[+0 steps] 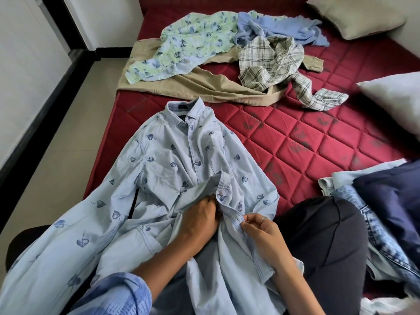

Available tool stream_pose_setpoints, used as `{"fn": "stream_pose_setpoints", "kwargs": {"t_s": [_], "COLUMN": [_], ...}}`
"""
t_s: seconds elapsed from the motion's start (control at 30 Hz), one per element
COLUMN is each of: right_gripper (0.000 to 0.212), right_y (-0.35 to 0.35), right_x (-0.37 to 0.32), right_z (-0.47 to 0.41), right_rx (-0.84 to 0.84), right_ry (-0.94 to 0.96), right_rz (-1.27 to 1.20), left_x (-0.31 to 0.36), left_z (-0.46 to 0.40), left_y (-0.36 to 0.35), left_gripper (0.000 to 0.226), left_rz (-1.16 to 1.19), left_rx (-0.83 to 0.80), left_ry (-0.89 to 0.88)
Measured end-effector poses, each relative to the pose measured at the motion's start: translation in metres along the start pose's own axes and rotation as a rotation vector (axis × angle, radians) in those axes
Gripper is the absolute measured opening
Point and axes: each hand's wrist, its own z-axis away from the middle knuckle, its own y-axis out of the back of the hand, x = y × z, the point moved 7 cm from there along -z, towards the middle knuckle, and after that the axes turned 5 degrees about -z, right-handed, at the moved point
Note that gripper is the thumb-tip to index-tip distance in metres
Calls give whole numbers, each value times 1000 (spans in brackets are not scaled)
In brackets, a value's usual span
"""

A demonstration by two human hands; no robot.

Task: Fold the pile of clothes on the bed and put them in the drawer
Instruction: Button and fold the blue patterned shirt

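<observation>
1. Underneath everything, a bed with a quilted red mattress [295, 137] fills most of the view, running away from the person who sits at its near edge.
2. Spread over the near left part of the mattress lies a pale blue leaf-print shirt [163, 160]. Its long axis runs from the person's lap up the bed, collar pointing away, front facing up, one sleeve trailing down to the lower left.
3. Farther up the bed sits the unfolded pile: tan trousers [204, 85] at the bottom, a floral shirt [188, 39] on them at left, a plain blue shirt [284, 26] at the back, and a plaid shirt [272, 62] at right.
4. At the right edge, jeans [377, 223] and a navy garment [395, 201] lie just beside the person's dark-clad knee.
5. Two pillows [354, 14] rest along the right side.
6. The left hand [200, 221] grips bunched fabric at the shirt's button placket.
7. The right hand [261, 233], wearing a ring, pinches the placket edge just beside it.
</observation>
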Motion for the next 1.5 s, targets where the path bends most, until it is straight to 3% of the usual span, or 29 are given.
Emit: {"fn": "stream_pose_setpoints", "kwargs": {"t_s": [0.37, 0.47, 0.63, 0.8, 0.93, 1.03, 1.27, 1.5], "right_gripper": [14, 16, 8, 9, 12, 14, 23, 16], "right_y": [-8, -8, -7, -16, -32, -41, -49, -44], "right_x": [-12, -18, -31, -50, -70, -84, -93, -81], "right_z": [10, 15, 22, 40, 55, 65, 77, 78], "right_rx": [-41, -55, -80, -119, -123, -12, 106, 116], "right_ry": [47, 86, 122, 162, 256, 368, 465, 390], "right_rz": [-17, 3, -15, 13, 210, 483, 572, 397], "left_x": [-10, -14, -19, -21, -8, 3, 13, 17], "left_z": [5, 11, 30, 48, 58, 61, 62, 64], "left_y": [5, 12, 45, 80, 94, 100, 104, 108], "left_gripper": [21, 12, 22, 14, 16, 18, 22, 20], "left_rz": [169, 296, 532, 753, 863, 929, 948, 858], "left_rx": [41, 19, 0, 16, -15, -17, 30, 120], "left_ry": [-3, 57, 182, 259, 230, 201, 164, 117]}}
